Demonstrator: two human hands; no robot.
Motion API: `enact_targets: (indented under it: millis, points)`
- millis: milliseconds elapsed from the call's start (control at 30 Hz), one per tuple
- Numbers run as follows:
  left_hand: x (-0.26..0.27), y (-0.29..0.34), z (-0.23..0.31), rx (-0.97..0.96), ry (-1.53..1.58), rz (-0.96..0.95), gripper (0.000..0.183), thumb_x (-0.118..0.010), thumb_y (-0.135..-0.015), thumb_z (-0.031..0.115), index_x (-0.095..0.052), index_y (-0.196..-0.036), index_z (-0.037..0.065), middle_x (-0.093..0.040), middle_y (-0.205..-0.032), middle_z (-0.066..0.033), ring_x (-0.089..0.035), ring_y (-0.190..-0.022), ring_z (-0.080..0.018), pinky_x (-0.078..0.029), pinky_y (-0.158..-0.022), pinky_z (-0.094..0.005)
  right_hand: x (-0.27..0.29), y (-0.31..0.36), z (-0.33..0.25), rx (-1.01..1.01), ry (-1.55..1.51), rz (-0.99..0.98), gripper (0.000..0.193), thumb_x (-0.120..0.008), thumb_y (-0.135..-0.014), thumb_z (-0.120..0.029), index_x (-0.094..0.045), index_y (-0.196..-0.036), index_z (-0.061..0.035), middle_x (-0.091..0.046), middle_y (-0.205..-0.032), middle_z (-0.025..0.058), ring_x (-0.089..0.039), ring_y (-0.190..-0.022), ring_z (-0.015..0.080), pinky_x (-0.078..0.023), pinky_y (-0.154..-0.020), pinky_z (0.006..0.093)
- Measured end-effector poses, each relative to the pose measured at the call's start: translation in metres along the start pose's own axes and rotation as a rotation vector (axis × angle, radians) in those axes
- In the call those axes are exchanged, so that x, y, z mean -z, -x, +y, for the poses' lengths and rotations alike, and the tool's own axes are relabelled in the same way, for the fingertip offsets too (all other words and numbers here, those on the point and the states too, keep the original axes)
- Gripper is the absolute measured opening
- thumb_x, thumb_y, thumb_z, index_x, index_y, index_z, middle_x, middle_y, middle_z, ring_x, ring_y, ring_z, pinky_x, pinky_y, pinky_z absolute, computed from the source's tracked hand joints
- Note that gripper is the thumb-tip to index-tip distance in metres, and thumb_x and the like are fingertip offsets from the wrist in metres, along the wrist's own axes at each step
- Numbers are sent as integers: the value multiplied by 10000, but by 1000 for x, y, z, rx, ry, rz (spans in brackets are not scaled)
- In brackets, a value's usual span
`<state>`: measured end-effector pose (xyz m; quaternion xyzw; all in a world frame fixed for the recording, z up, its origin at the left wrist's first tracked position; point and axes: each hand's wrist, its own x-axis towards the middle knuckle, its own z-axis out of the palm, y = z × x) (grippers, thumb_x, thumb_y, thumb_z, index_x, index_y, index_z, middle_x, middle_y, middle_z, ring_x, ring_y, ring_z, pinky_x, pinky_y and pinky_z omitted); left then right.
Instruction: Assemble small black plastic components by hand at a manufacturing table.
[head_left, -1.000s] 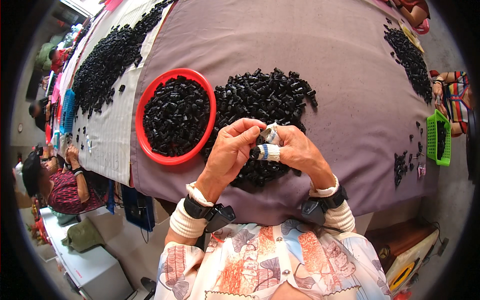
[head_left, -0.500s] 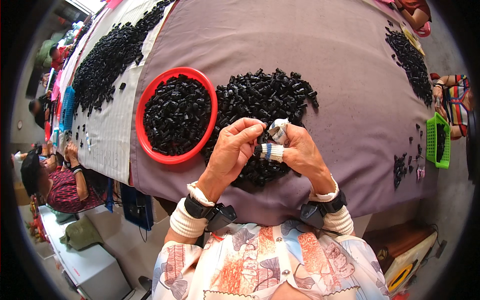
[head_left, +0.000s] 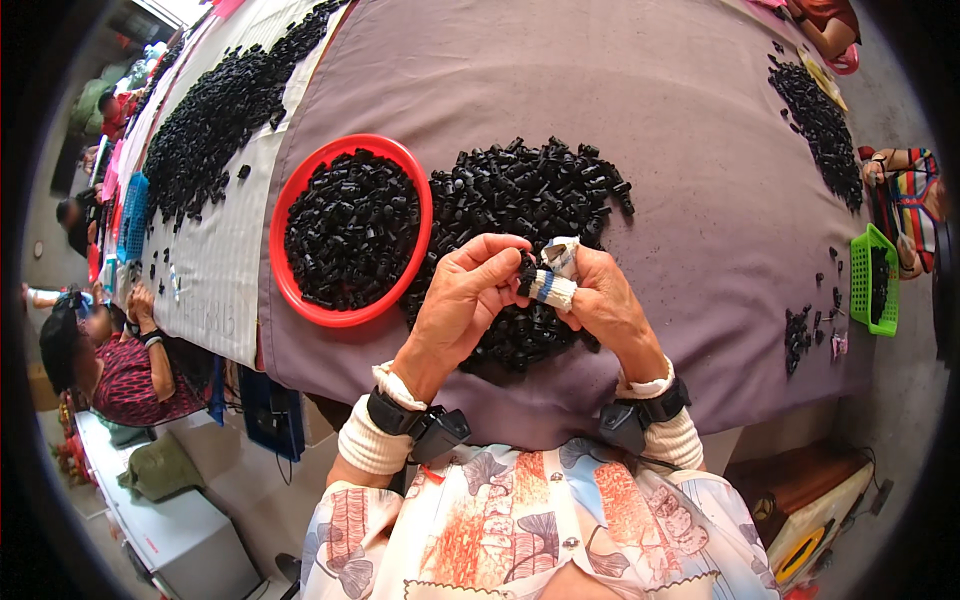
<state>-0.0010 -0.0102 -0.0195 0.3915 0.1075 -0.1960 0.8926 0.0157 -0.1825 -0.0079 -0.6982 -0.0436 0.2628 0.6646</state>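
Note:
My left hand is closed in a pinch, with thumb and forefinger on a small black plastic part over the heap. Close against it, my right hand is also closed, its fingertips meeting the same part. White cloth finger covers with a blue stripe wrap my right fingers and hide what else they may grip. Beneath both hands spreads a heap of black plastic parts. A red round basin, filled with similar parts, stands to the left of my hands.
A mauve cloth covers the table. More black parts lie in a pile at far left and another pile at far right. A green basket sits at the right edge. Other people work at both sides.
My right fingers have turned slightly, and the striped finger cover now tilts down to the right. Both hands stay together over the heap.

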Motion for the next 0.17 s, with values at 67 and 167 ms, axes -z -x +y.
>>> enact_targets:
  millis: [67,167]
  points:
    - [7,-3,-3,-7,28,-108,186,-520,-891,130,-555,-1035,17,-600,-944,-75,-599,-806,-135,-535,-695,-309,-1,1,1,18,-15,7,204,-662,-772,-175,-591,-886,-22,-521,-646,-34,-413,-559,38,-362,-480,223]
    - [-5,0,-5,22,68,-11,171,-559,-868,109,-578,-1018,27,-580,-824,-27,-541,-709,-90,-486,-629,-266,-5,0,8,148,-71,34,121,-648,-783,-153,-574,-809,-61,-517,-597,-39,-434,-446,24,-321,-383,186]
